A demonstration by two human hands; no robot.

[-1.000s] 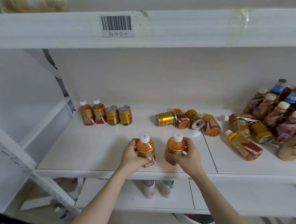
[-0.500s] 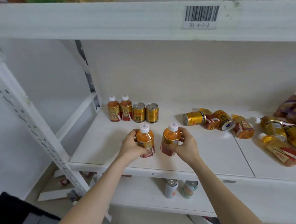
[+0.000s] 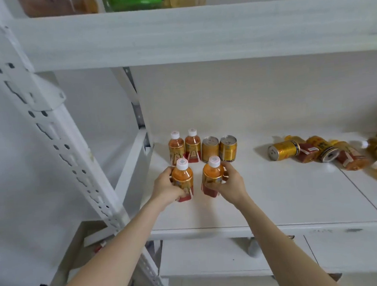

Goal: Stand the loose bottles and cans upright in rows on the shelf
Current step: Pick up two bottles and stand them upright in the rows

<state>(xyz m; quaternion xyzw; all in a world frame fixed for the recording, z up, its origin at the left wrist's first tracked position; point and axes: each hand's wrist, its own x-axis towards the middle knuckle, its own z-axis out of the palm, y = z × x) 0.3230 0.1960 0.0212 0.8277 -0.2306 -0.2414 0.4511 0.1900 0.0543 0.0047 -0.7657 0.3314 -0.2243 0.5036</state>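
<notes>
My left hand [image 3: 165, 188] grips an upright orange bottle [image 3: 183, 179] with a white cap. My right hand [image 3: 229, 184] grips a second orange bottle [image 3: 212, 177], tilted slightly. Both bottles are just in front of the back-left row on the white shelf [image 3: 276, 203]. That row holds two standing orange bottles [image 3: 184, 146] and two standing gold cans [image 3: 219, 148]. Further right, a gold can [image 3: 283, 150] and several more bottles and cans [image 3: 331, 153] lie on their sides.
A white perforated upright post [image 3: 55, 138] runs diagonally at the left. The upper shelf beam [image 3: 197, 32] carries green and yellow packs. A lower shelf [image 3: 213, 255] shows below, with a can standing on it.
Both hands have carried their bottles left and back toward the standing row. The view has swung left, so the lying pile now sits at the right edge.
</notes>
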